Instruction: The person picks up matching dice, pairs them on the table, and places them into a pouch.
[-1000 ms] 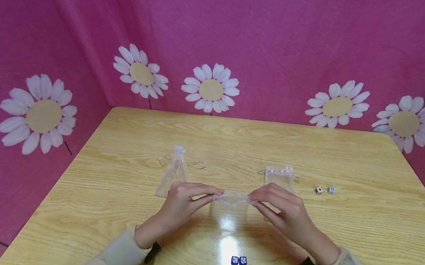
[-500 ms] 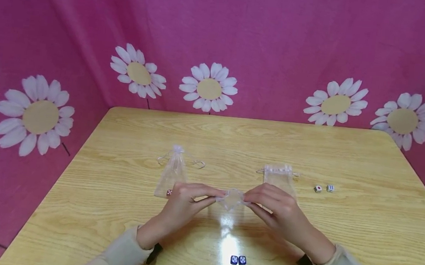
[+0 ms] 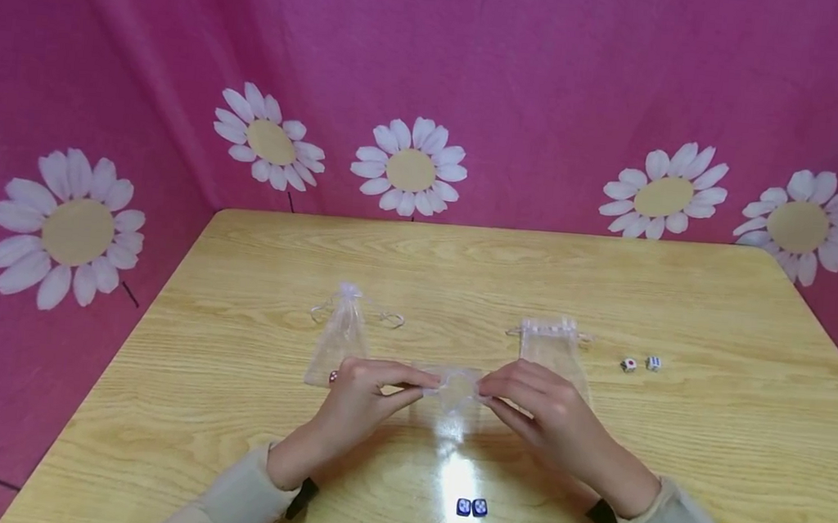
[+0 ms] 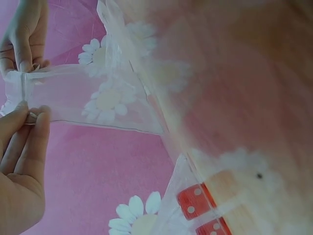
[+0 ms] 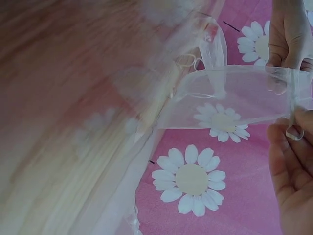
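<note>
A person's bare hands meet over the middle of a pale wood-grain table [image 3: 418,270], busy with a small, sheer white drawstring pouch of net-like fabric [image 4: 73,95]. The step in hand appears to be spreading the pouch's mouth: the left hand [image 3: 360,396] pinches one side of the rim between thumb and fingers, the right hand [image 3: 551,411] pinches the other, and in the head view a rounded gap shows between the two grips. The next move probably calls for one grip to hold that gap while the other lets go, gently, as such thin cloth may fold shut. The pouch hangs mouth up, its body reaching down toward the table; whether its base touches is hard to tell. It is clear enough that printed daisies on the pink backdrop [image 3: 536,82] show through, and nothing can be seen inside. A thin pale cord loop [image 5: 295,133] sticks out by the right fingers. Near the person lie two dark blue dice [image 3: 472,508], side by side. Beyond the left hand is a similar gathered pouch [image 3: 342,338], with red dice [image 4: 195,200] seemingly inside; beyond the right, a flat pouch [image 3: 549,346] and two white dice [image 3: 628,365].
</note>
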